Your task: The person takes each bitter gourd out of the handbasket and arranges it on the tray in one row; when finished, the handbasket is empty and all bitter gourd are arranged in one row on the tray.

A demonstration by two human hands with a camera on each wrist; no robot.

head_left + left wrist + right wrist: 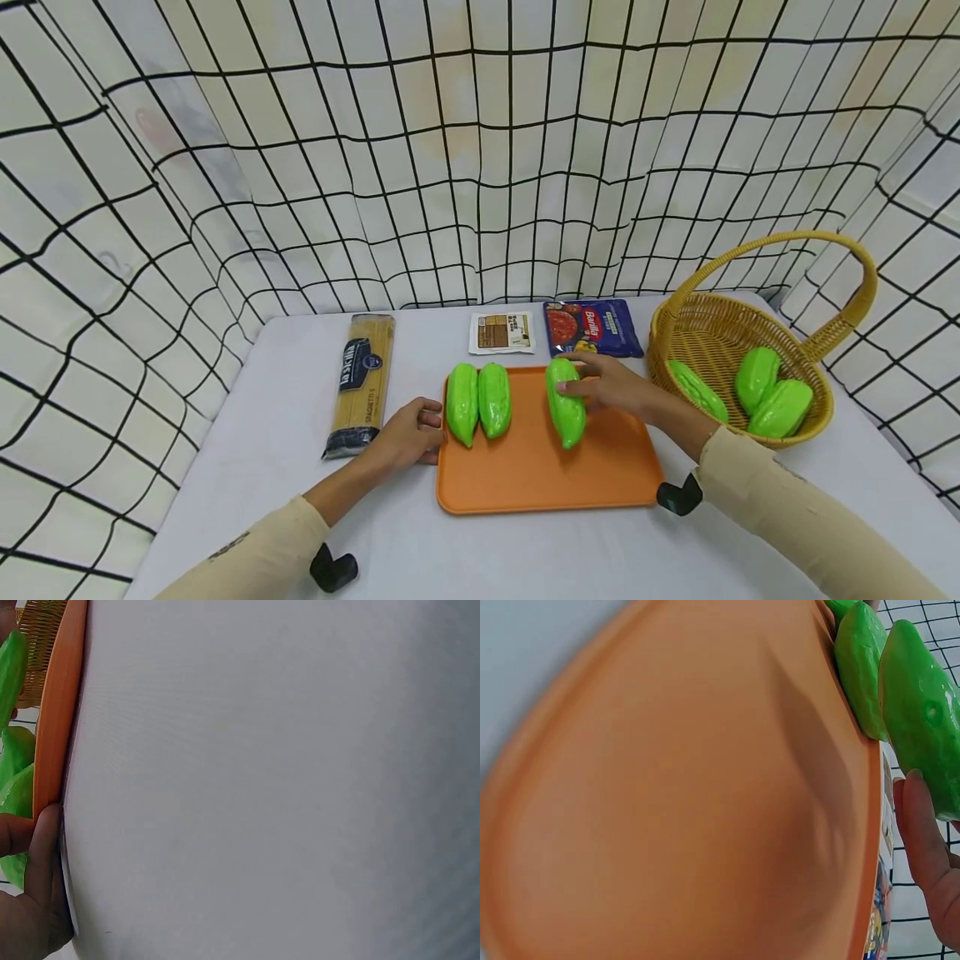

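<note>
My right hand (611, 387) grips a glossy, bumpy green gourd (564, 408) from its right side. The gourd hangs tapered end toward me over the orange tray (540, 487), and its shadow falls on the tray in the right wrist view. Two similar green gourds (462, 404) lie side by side at the tray's left end. At the tray's left rim, my left hand (408, 433) pinches the edge; the left wrist view has the thumb (11, 834) above the rim and a finger (45, 844) against its outer side.
A wicker basket (738, 312) with a tall handle stands right of the tray, holding several green gourds (757, 379). A spaghetti pack (367, 375) lies at left. Behind the tray are a small white-and-brown packet (502, 333) and a blue Barilla pouch (592, 327). Black netting (510, 167) encloses the white table.
</note>
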